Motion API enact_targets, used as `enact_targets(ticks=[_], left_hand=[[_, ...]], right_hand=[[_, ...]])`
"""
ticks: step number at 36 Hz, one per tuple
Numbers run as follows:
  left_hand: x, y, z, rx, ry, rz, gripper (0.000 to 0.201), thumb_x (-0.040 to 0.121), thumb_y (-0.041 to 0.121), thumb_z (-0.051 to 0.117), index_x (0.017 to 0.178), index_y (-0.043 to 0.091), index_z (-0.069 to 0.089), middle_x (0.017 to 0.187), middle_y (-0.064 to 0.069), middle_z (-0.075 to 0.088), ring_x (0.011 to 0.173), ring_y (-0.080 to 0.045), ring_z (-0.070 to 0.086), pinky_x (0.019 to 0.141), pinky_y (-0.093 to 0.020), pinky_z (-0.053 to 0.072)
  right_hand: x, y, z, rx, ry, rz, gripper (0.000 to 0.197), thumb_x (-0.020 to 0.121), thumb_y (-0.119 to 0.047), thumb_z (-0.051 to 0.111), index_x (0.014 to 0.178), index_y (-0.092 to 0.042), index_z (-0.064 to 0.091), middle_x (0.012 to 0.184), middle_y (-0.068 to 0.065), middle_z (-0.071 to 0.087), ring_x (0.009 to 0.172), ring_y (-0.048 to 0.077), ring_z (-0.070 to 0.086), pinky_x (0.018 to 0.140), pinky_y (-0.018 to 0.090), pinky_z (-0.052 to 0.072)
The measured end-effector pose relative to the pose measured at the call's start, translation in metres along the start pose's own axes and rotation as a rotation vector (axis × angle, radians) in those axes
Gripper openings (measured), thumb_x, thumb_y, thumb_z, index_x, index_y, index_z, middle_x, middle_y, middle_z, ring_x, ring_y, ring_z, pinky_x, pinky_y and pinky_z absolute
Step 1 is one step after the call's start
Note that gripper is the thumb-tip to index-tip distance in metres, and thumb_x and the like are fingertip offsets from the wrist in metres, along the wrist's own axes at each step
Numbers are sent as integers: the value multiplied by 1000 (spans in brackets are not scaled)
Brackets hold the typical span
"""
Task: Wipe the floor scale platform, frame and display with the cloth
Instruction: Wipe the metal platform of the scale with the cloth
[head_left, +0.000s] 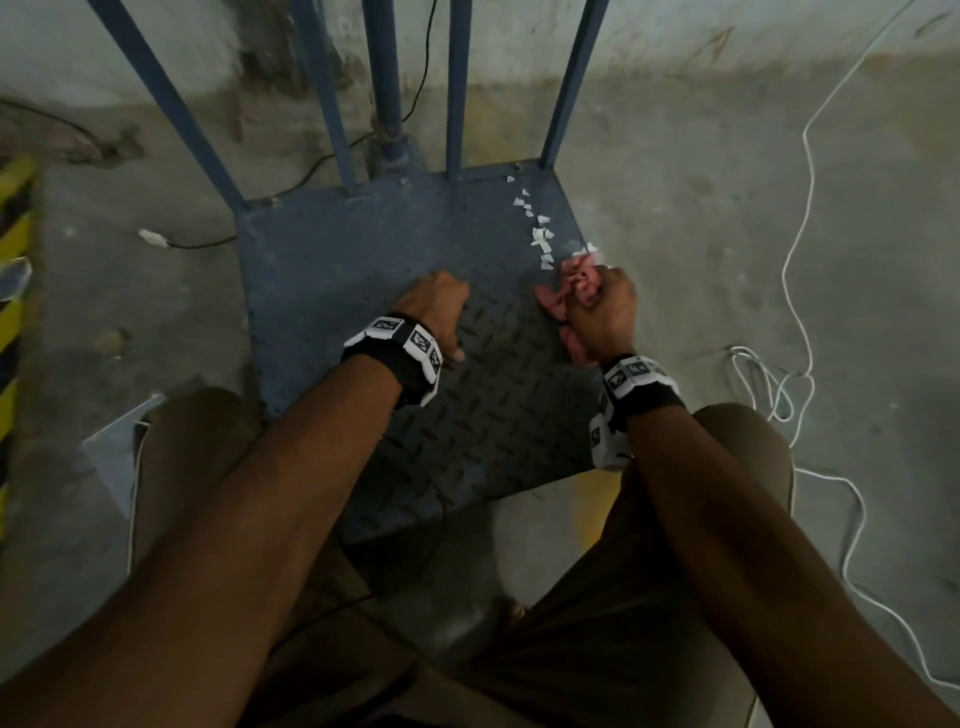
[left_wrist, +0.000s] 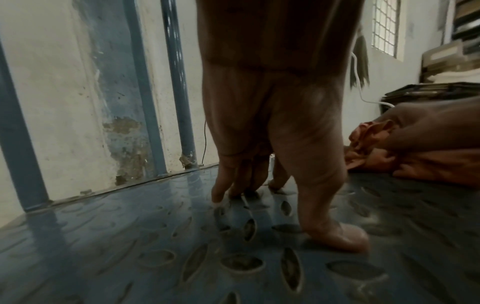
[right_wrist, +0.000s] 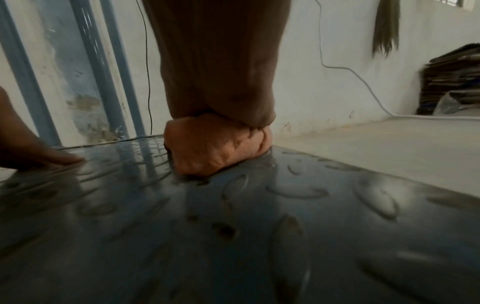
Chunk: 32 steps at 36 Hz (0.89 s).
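The blue checker-plate scale platform (head_left: 363, 260) lies on the concrete floor, with blue frame bars (head_left: 457, 88) rising at its far edge. My right hand (head_left: 602, 312) grips a bunched pink cloth (head_left: 576, 283) and presses it on the platform near the right edge; in the right wrist view the cloth (right_wrist: 218, 148) is balled under the hand. A trail of white paper scraps (head_left: 540, 234) lies just beyond the cloth. My left hand (head_left: 436, 306) rests on the platform's middle, its fingertips (left_wrist: 218, 197) touching the plate (left_wrist: 130, 236). The display is out of view.
White cable (head_left: 795, 249) loops over the floor to the right. A thin black cable (head_left: 311, 171) runs behind the platform at left. Yellow-black hazard striping (head_left: 13, 234) marks the far left. A white sheet (head_left: 119, 447) lies by my left knee. Stacked cardboard (right_wrist: 451, 82) stands by the wall.
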<state>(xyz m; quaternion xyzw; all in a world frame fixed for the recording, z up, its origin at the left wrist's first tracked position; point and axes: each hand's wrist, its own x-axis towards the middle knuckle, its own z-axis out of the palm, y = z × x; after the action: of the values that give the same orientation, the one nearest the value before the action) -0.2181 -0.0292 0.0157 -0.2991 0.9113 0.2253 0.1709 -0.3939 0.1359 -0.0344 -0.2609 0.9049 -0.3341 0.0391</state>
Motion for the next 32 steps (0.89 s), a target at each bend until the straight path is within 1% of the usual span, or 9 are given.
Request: enact_targets(ticks=[5,8,10,13,18,21,23,28,32], left_hand=[[2,4,5,36,69,-13,82,46,34,102,113,9,62,120,-15,64,107,-36,65,88,-41,54],[5,4,7,53,108,-74,82,39,33,104,108,13,64,118,-13,66,106,-35,67,87,-39,56],[7,4,7,83,128,-91,94,37,36,104,118,14,61,133,-17,55,120,-39,58,94,-45,54],[11,0,8,117,134,-95,113,35,41,103,133,16,51,149,-18,36,135,-43,42,105,-52,46],[23,-5,8,110,75,-112,126,31,48,101,140,16,45,146,-19,45,133,-46,44,105,-56,47],[29,-1,4,169,-12,-116,148,39,47,102,158,12,21,158,-25,29,145,-48,29,117,-58,32],[30,2,0,160,-35,-118,149,44,44,101,159,8,14,161,-24,26,149,-46,23,120,-58,26],[33,-5,-8,75,-3,-57,108,53,37,100,142,7,48,143,-19,51,132,-40,51,110,-51,43],[32,-5,-12,32,9,-70,66,60,22,98,116,7,66,115,-12,70,100,-29,71,81,-33,54]], right_hand=[[3,-4,-5,36,10,70,27,80,-24,71,99,-5,73,95,19,66,83,38,64,70,27,42],[-11,-26,5,227,-80,13,37,70,-33,82,98,-11,74,93,5,68,76,11,66,70,11,46],[-20,-39,17,296,-169,-42,53,61,-52,77,99,-14,73,95,1,70,78,8,66,73,21,54],[-26,-45,34,165,-285,-225,70,60,-67,62,105,-14,72,99,2,64,83,15,58,72,21,39],[-14,-36,42,88,-237,-178,58,61,-64,85,95,-20,70,93,-1,63,82,17,61,71,22,41],[1,-24,29,147,-182,-122,41,66,-58,85,92,-32,66,94,-6,65,84,11,61,78,24,52],[13,-11,21,128,-75,-83,44,65,-61,75,87,-22,72,90,4,69,79,22,64,73,28,52],[35,7,9,-19,-29,-13,46,71,-41,59,93,-3,71,93,23,64,84,43,62,70,38,45],[33,-6,10,68,16,-20,61,65,-56,55,96,-7,71,91,11,61,78,25,57,68,27,37]])
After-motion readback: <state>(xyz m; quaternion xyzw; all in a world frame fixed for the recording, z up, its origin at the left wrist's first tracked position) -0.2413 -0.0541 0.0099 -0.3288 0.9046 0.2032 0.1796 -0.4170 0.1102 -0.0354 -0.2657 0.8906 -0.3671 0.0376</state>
